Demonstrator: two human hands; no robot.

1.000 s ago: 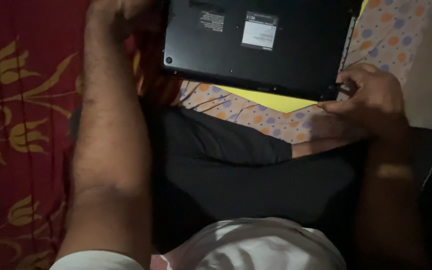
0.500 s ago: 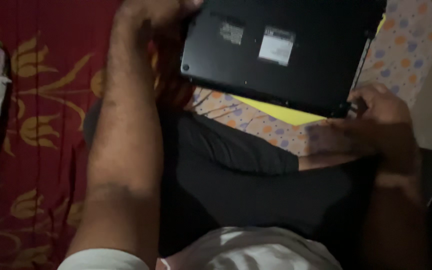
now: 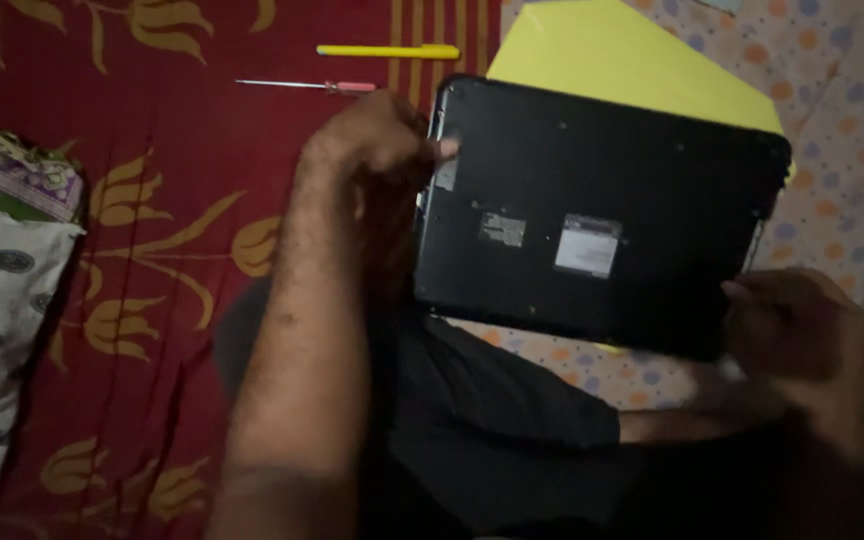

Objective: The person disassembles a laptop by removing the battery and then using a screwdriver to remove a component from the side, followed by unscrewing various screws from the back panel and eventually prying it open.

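A black laptop (image 3: pixel 602 215) lies bottom side up, with two pale stickers on its base, over a yellow sheet (image 3: pixel 612 60). My left hand (image 3: pixel 377 145) grips its left edge near the far corner, thumb on the base. My right hand (image 3: pixel 802 335) holds the near right corner. My legs in dark trousers (image 3: pixel 492 430) are below the laptop.
A yellow pen (image 3: pixel 387 51) and a thin screwdriver with a pink handle (image 3: pixel 307 87) lie on the red patterned cloth (image 3: pixel 152 200) beyond my left hand. A dotted cloth (image 3: pixel 842 120) lies at the right. A patterned pillow (image 3: pixel 2 260) sits at the left edge.
The view has tilted up, so the pen, the screwdriver and more of the yellow sheet show. The laptop now sits lower in the frame, both hands still on it.
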